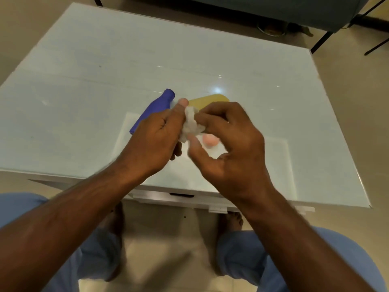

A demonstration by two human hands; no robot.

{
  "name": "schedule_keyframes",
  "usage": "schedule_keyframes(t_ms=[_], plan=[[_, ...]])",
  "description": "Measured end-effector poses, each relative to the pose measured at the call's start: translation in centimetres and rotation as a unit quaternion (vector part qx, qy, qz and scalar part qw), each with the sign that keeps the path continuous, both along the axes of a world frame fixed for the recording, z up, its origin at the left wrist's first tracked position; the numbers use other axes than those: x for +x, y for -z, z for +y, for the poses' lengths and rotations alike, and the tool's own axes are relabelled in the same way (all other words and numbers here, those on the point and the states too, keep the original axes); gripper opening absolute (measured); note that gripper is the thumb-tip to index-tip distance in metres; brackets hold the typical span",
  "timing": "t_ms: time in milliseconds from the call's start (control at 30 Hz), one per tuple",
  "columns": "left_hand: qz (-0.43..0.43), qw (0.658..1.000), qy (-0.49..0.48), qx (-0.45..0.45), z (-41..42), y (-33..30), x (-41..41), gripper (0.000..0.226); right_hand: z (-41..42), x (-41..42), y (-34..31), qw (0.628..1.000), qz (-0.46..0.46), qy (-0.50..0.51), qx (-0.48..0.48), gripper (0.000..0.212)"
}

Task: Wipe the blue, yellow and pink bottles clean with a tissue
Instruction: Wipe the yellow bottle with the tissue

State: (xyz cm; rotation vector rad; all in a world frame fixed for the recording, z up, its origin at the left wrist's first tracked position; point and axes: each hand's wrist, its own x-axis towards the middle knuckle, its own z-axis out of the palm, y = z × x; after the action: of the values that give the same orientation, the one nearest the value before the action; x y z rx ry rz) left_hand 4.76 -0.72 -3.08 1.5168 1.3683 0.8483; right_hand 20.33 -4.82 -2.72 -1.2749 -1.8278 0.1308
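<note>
Both hands met above the near half of the table, with a crumpled white tissue (192, 124) bunched between them. My left hand (156, 140) had its fingers curled around the tissue's left side, thumb raised along its upper edge. My right hand (229, 140) pinched the tissue from the other side, thumb tip against its lower edge and fingers bent over the top.

Behind my left hand lay the blue bottle (154, 108) on its side on the glass, its narrow neck pointing away from me and its lower end hidden by my knuckles. Just beside it, past my fingertips, was the yellow bottle (207, 101), only its far rounded part showing above my right hand. A small piece of the pink bottle (209, 139) showed in the gap under my right fingers; how it lay I could not tell.

All three rested on the pale glass-topped table (105, 70). Below its near edge I saw my knees in blue trousers (242, 249) and my bare feet (230, 222) on the tiled floor (164, 239). Dark furniture legs (322, 41) stood beyond the far corner.
</note>
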Motion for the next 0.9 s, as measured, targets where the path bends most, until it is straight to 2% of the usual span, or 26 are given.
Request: schedule_keyframes(t_ms=[67,133,233,300,400,467,533,600,700,800,833,900], plan=[[-0.001,1.0,-0.002,-0.003,0.3,-0.2,-0.1,0.064,0.7,0.5,0.1,1.0,-0.01,0.014,0.004,0.019],[-0.024,1.0,0.005,-0.018,0.5,-0.2,-0.3,0.063,1.8,2.2,-0.1,0.996,0.035,0.075,-0.019,0.013],[-0.051,0.998,0.011,-0.043,0.5,-0.2,-0.3,0.063,2.1,3.6,-0.4,0.984,0.117,0.126,-0.056,0.015],[-0.064,0.996,0.016,-0.057,0.4,-0.2,-0.1,0.062,1.3,2.6,-0.5,0.987,0.119,0.093,-0.053,0.02],[-0.049,0.997,0.018,-0.054,0.3,-0.2,0.0,0.06,0.3,0.6,-0.1,0.998,0.052,0.02,-0.031,0.018],[-0.044,0.998,0.019,-0.051,0.5,-0.2,-0.2,0.06,0.8,1.0,0.0,0.997,0.071,0.038,-0.021,0.015],[-0.043,0.998,0.022,-0.048,0.6,-0.2,-0.3,0.062,1.6,2.3,-0.2,0.984,0.141,0.098,-0.042,0.013],[-0.036,0.998,0.029,-0.044,0.5,-0.1,-0.3,0.062,1.9,3.1,-0.4,0.975,0.16,0.135,-0.072,0.018],[-0.037,0.998,0.02,-0.045,0.4,0.0,-0.3,0.06,1.2,2.3,0.0,0.985,0.122,0.081,-0.086,0.026],[-0.029,0.999,0.005,-0.028,0.4,-0.1,-0.3,0.06,0.5,1.0,0.1,0.995,0.07,0.012,-0.065,0.015],[-0.033,0.999,0.003,-0.028,0.5,-0.2,-0.3,0.06,0.7,1.1,0.0,0.995,0.076,0.019,-0.059,0.013],[-0.043,0.999,0.003,-0.03,0.6,-0.4,-0.3,0.06,1.4,2.0,-0.3,0.986,0.144,0.063,-0.06,0.013]])
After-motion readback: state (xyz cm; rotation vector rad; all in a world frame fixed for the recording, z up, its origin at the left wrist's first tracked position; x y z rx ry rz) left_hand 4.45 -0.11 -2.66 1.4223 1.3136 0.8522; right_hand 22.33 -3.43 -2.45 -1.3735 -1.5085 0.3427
